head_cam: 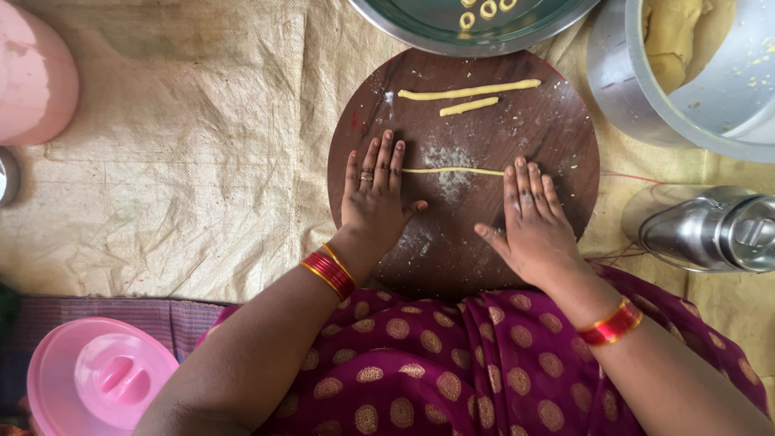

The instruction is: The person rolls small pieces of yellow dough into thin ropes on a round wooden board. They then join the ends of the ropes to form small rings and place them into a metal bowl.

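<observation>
Both hands flat, palms down, fingers extended on round wooden board [452, 242]. Left hand [375, 198] and right hand [533, 222] each press one end of thin dough rope [452, 170]; nothing gripped. Two thicker dough strips [468, 97] lie beyond.

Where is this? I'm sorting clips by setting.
Likely a home floor cooking spot: a round dark wooden board on a beige woven mat, thin yellow dough ropes, a steel pot.
</observation>
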